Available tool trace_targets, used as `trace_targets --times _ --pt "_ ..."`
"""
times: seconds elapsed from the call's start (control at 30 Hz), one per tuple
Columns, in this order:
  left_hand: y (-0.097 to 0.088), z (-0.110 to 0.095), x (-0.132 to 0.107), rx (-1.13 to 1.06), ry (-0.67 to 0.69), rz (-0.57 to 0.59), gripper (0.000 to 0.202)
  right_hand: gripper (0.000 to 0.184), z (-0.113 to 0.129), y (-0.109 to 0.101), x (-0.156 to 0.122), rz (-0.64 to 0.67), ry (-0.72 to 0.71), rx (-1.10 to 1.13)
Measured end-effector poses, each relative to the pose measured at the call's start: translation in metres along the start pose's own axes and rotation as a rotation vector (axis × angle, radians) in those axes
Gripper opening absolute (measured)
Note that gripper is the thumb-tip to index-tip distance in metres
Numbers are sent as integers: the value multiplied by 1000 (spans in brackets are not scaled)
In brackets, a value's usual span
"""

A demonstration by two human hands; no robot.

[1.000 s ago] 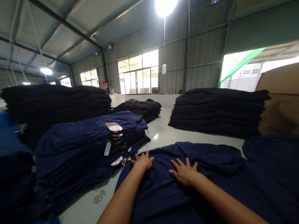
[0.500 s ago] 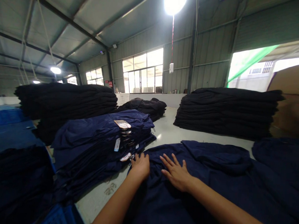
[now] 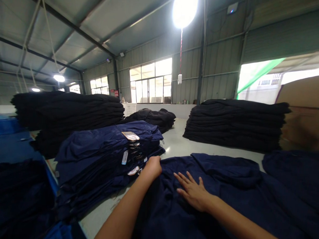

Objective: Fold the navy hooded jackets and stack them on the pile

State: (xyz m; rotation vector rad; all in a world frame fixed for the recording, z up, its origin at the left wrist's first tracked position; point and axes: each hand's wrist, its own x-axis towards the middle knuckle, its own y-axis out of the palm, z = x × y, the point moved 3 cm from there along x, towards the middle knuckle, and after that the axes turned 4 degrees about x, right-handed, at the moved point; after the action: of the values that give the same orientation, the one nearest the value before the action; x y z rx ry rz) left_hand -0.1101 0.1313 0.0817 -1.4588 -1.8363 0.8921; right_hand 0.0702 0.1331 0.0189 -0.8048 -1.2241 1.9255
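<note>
A navy garment lies spread and creased on the table in front of me. At its upper left edge, my left hand is closed, its fingers curled over and seemingly gripping the cloth; the fingertips are hidden. My right hand rests palm down on the same garment, fingers stretched and apart. Just left of my left hand stands a stack of folded navy garments, with a paper tag on top and more tags hanging down its near side.
Stacks of black garments stand at the back right and back left, with a smaller black pile between them. The pale tabletop shows between the stacks. Cardboard boxes are at right; blue containers are at left.
My left hand has gone from spread fingers to closed at the garment's edge, shifting slightly up. My right hand stays flat on the cloth. The view has tilted slightly up and right.
</note>
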Motion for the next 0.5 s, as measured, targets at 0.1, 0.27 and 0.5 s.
trace_targets --times 0.1,0.27,0.5 --pt "4 -34 15 -236 111 76 47 64 -21 -14 -9 -86 82 187" --pt "55 -66 18 -942 229 452 61 66 -68 -27 -14 -453 142 446" --pt "106 -39 28 -1125 14 320 51 62 -66 -26 -28 -493 -177 258"
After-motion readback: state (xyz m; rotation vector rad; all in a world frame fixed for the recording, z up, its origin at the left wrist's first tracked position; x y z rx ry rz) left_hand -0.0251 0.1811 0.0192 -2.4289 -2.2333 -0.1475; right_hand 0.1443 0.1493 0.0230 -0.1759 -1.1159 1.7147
